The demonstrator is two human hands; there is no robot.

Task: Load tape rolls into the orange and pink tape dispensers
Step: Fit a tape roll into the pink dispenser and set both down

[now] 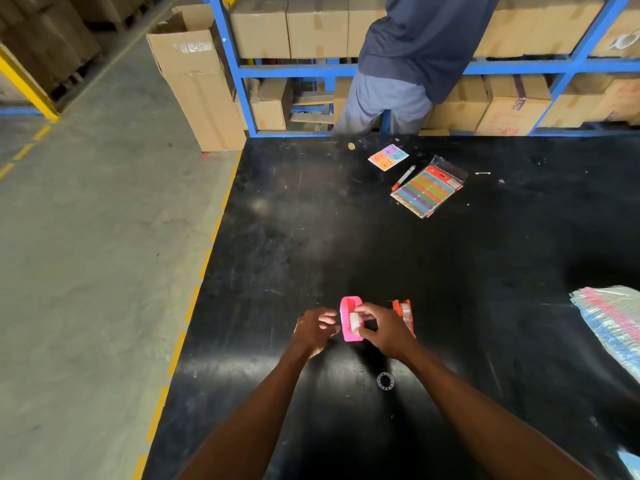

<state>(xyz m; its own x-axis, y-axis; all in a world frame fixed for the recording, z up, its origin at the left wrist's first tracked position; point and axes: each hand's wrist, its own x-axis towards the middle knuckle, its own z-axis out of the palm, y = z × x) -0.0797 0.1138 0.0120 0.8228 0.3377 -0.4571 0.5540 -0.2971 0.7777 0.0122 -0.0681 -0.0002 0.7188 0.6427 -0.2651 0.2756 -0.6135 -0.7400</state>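
You are seating the tape roll (355,322) into the pink dispenser (349,318) on the counter (450,271), your right hand (382,329) pinching the roll, your left hand (317,329) loosely curled beside; next, press it down squarely, the orange dispenser (404,315) apparently already loaded.

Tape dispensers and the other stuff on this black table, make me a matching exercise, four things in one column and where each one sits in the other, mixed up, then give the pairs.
Things
1. pink tape dispenser
2. orange tape dispenser
3. small black ring
4. red-capped marker

Places
A. far side of the table, beside the packet of coloured labels
B. between the left hand and right hand
C. just right of the right hand, partly hidden by it
D. alone on the table, nearer the camera than both dispensers

Pairs: 1-B, 2-C, 3-D, 4-A
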